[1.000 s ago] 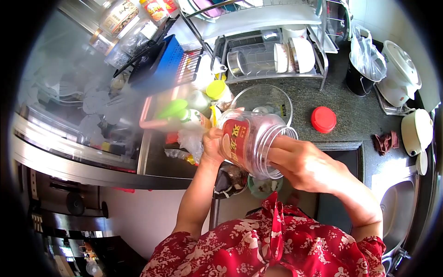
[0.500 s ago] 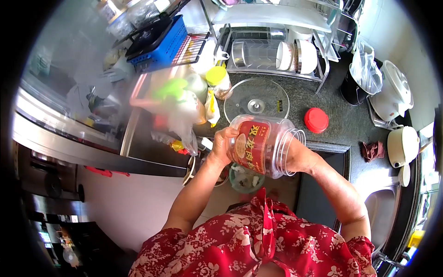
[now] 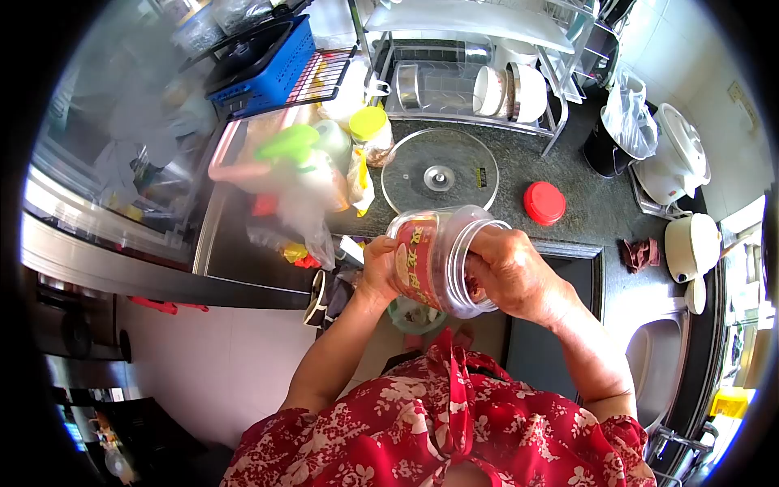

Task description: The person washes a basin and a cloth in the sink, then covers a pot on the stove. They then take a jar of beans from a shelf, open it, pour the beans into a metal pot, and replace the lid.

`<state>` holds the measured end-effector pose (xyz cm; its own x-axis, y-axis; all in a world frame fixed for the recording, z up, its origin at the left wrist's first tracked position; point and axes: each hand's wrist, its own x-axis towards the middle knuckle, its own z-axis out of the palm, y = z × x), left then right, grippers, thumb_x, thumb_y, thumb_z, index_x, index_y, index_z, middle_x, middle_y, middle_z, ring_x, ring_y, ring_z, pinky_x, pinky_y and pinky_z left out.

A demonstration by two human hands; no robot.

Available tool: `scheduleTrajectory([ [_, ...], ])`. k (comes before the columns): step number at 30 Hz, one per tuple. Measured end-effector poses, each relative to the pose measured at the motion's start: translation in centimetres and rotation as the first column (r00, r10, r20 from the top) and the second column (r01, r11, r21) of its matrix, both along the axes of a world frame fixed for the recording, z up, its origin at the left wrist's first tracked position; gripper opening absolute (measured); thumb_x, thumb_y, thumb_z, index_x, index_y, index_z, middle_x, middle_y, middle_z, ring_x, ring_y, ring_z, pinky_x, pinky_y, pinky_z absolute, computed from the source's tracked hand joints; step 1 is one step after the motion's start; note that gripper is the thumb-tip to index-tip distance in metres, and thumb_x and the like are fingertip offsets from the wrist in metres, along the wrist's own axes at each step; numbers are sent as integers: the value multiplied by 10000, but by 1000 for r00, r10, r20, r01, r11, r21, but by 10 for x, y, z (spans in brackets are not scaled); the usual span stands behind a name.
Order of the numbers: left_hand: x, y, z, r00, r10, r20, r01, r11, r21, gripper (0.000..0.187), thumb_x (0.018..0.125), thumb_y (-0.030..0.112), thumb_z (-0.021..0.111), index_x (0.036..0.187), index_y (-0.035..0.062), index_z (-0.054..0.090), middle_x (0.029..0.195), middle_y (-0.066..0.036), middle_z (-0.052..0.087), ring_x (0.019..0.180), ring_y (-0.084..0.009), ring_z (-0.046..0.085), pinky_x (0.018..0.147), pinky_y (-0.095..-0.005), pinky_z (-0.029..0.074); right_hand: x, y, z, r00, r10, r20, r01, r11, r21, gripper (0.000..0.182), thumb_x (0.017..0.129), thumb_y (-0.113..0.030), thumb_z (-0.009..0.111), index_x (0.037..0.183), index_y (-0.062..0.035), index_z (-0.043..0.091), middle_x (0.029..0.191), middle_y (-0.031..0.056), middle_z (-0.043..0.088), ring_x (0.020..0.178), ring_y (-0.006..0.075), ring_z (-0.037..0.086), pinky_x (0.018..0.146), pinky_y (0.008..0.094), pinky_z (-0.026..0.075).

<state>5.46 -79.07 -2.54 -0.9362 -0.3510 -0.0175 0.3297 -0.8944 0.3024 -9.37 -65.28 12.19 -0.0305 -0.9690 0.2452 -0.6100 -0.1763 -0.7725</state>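
Observation:
My left hand (image 3: 376,274) is wrapped around the base end of a clear plastic jar (image 3: 448,264) with a red label. The jar is tipped on its side in front of me, its open mouth toward the right. At that mouth is my right hand (image 3: 519,272), its fingers curled and partly inside the rim. Small reddish-brown pieces (image 3: 474,286) show just below the fingers; whether the hand grips any is hidden. A red screw lid (image 3: 544,203) lies on the dark counter (image 3: 519,166) beyond the jar.
A glass pot lid (image 3: 462,154) rests on the counter near a yellow-capped jar (image 3: 370,134) and plastic bags (image 3: 304,211). Behind stands a dish rack (image 3: 552,122) with bowls. To the right are a black bucket (image 3: 604,150), a white cooker (image 3: 667,158) and a sink (image 3: 653,357).
My right hand has drawn back from deep inside the jar to its mouth, fingers now curled at the rim. The view has shifted slightly; my left hand still holds the jar.

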Motion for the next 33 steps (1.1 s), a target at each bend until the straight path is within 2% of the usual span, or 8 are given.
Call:
scheduleTrajectory([
  [9, -13, -5, 15, 990, -116, -74, 115, 993, -28, 861, 613, 251, 660, 1321, -62, 283, 1237, -237, 472, 1117, -334, 506, 984, -424, 396, 13, 29, 11, 974, -167, -151, 142, 976, -165, 174, 649, 88, 533, 765, -10, 449, 802, 157, 536, 642, 380, 588, 527, 401, 498],
  [15, -92, 14, -36, 937, -350, 8, 348, 927, -139, 629, 840, 383, 461, 1314, -8, 329, 1217, -138, 475, 1074, -216, 493, 976, -335, 377, 5, 90, 17, 898, -371, -238, 338, 926, -168, 249, 631, -13, 607, 876, -12, 559, 802, 136, 550, 682, 312, 600, 578, 378, 505],
  [18, -48, 1, -16, 976, -200, 88, 218, 883, -414, 656, 741, 433, 484, 1238, 6, 447, 1205, -206, 503, 1106, -335, 501, 952, -469, 393, 34, 68, -24, 884, -403, -239, 368, 913, -177, 204, 664, -99, 598, 837, -26, 521, 764, 128, 541, 617, 300, 578, 507, 385, 472],
  [21, -39, -2, -20, 939, -334, 82, 344, 916, -207, 812, 664, 376, 611, 1324, 3, 321, 1231, -179, 483, 1139, -309, 474, 1003, -445, 341, 43, 45, -61, 833, -536, -139, 481, 825, -298, 194, 639, -149, 634, 727, -15, 524, 649, 129, 535, 567, 300, 553, 488, 388, 444],
  [24, -35, -1, -28, 905, -396, 154, 423, 869, -257, 767, 683, 475, 538, 1277, 14, 388, 1208, -164, 501, 1112, -291, 487, 933, -438, 395, 54, 52, -65, 865, -495, -79, 467, 854, -228, 209, 694, -141, 635, 847, -21, 558, 725, 121, 552, 644, 306, 567, 511, 380, 455],
  [28, -42, 60, -14, 888, -422, 183, 457, 854, -247, 764, 706, 555, 454, 1284, 59, 406, 1229, -153, 485, 1093, -301, 500, 856, -445, 449, 56, 111, -44, 736, -671, -88, 506, 633, -586, 224, 697, -144, 647, 852, -5, 565, 791, 140, 563, 714, 303, 562, 649, 416, 450],
  [30, -42, 64, -22, 878, -418, 233, 468, 852, -233, 816, 695, 607, 488, 1338, 121, 361, 1307, -146, 418, 1130, -319, 478, 845, -454, 462, 51, 138, -47, 819, -539, -197, 528, 842, -111, 309, 691, -134, 658, 945, 12, 560, 935, 178, 562, 829, 314, 560, 707, 406, 442],
  [33, -40, 77, -19, 880, -382, 282, 455, 847, -275, 793, 702, 581, 506, 1322, 103, 379, 1285, -145, 439, 1113, -310, 492, 857, -446, 461, 41, 168, -45, 688, -697, -202, 594, 701, -394, 389, 696, -118, 655, 1044, 9, 533, 1042, 195, 535, 932, 326, 537, 731, 383, 440],
])
